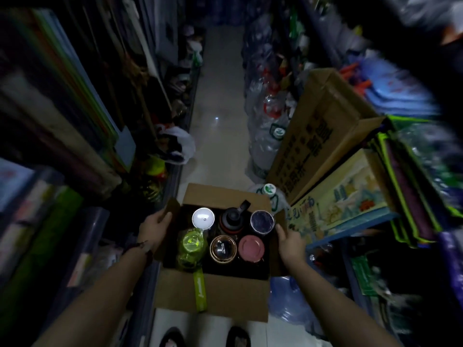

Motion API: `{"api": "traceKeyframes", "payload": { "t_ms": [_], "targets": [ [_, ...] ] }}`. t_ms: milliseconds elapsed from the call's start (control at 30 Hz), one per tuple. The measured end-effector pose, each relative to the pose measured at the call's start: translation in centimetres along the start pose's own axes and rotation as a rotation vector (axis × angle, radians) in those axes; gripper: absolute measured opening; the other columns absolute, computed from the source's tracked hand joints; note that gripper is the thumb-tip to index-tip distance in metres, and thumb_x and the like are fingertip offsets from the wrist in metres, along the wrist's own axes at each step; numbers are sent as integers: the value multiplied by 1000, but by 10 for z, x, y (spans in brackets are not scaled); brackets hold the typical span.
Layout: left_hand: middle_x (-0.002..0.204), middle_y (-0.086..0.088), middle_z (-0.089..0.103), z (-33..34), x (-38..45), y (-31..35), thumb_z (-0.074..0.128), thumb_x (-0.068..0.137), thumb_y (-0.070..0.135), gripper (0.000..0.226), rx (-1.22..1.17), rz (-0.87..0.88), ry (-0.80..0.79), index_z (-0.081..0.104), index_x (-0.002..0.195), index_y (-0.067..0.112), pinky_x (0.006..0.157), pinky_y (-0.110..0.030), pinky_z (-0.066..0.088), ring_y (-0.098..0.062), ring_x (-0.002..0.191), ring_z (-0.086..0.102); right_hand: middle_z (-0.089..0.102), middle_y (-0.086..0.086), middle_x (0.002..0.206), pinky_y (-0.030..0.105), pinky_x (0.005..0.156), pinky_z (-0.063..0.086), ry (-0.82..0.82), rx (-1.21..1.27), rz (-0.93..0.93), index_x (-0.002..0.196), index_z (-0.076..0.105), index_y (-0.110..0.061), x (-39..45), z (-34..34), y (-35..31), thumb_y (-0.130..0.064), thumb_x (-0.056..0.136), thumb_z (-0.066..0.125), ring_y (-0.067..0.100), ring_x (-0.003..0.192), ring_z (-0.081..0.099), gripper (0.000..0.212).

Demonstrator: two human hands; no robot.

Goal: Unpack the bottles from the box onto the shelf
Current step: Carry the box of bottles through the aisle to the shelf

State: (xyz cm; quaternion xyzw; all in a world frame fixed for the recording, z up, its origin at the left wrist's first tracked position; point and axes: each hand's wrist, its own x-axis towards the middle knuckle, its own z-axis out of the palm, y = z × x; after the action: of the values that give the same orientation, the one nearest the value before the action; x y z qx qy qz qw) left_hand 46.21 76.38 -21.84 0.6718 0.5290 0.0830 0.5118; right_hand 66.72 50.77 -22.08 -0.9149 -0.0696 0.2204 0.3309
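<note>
While both hands hold the box (213, 294) flaps, left hand (154, 227) and right hand (290, 240) gripping card, six bottles (223, 247) stand inside: rigid, likely light, smooth; grasp below lids.

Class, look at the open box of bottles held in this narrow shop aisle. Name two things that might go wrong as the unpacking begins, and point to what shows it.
1. The left hand and right hand grip only the side flaps of the box; under six bottles a flap might bend or tear.
2. The strap of the green bottle hangs over the front flap and may snag during lifting.
</note>
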Motion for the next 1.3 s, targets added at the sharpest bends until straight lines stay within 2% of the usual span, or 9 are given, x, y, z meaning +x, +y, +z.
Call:
{"api": "traceKeyframes", "payload": {
  "t_ms": [333,533,633,767,867,933,1000,1133,1300],
  "targets": [
    [111,-14,67,-6,-47,110,50,96,23,32,47,147,-65,63,121,8,79,-28,40,-31,105,62,65,33,100,42,80,46,150,-42,2,95,65,12,-40,-107,-42,-37,98,46,44,98,62,53],
    [104,-10,67,0,-41,144,50,96,26,31,174,271,-245,65,112,4,83,-32,45,-25,98,60,64,30,109,41,83,47,275,53,180,107,64,6,-81,-120,-27,-40,97,46,43,105,60,51],
    [96,-8,66,14,-40,154,49,96,28,30,222,328,-355,66,112,8,84,-36,48,-23,92,59,66,30,104,38,80,45,327,148,270,97,67,5,-109,-117,-11,-38,97,47,42,103,61,48],
    [81,-6,57,40,-52,164,48,97,17,21,309,411,-499,64,90,5,64,-28,34,-17,81,47,67,28,102,37,79,46,397,259,433,94,68,3,-155,-109,14,-40,98,45,40,101,62,49],
    [84,-14,59,63,-65,162,50,96,19,28,378,453,-621,62,87,-5,70,-30,35,-20,82,50,66,26,109,39,84,47,468,299,537,105,66,1,-194,-103,37,-41,98,43,39,106,61,48],
    [97,-13,63,80,-75,158,51,96,20,30,413,502,-692,66,103,-5,82,-32,41,-21,94,56,66,25,109,37,81,45,509,313,607,105,66,1,-221,-101,53,-39,99,43,39,106,60,47],
    [110,-17,66,100,-92,153,51,95,22,33,425,546,-784,64,112,-4,95,-40,44,-31,107,60,67,26,103,34,72,41,557,349,677,94,67,1,-248,-101,70,-38,99,43,39,100,62,46],
    [110,-26,66,137,-138,135,52,93,31,39,553,614,-884,65,110,-2,96,-47,46,-42,107,60,62,22,88,30,67,36,640,428,811,74,55,-6,-309,-94,109,-38,99,43,37,94,62,43],
    [115,-16,67,170,-213,108,50,95,29,30,626,675,-1034,66,110,8,92,-38,43,-33,109,59,66,25,106,33,73,39,775,477,944,105,64,2,-392,-82,150,-38,99,42,40,103,60,46]
  ]
}}
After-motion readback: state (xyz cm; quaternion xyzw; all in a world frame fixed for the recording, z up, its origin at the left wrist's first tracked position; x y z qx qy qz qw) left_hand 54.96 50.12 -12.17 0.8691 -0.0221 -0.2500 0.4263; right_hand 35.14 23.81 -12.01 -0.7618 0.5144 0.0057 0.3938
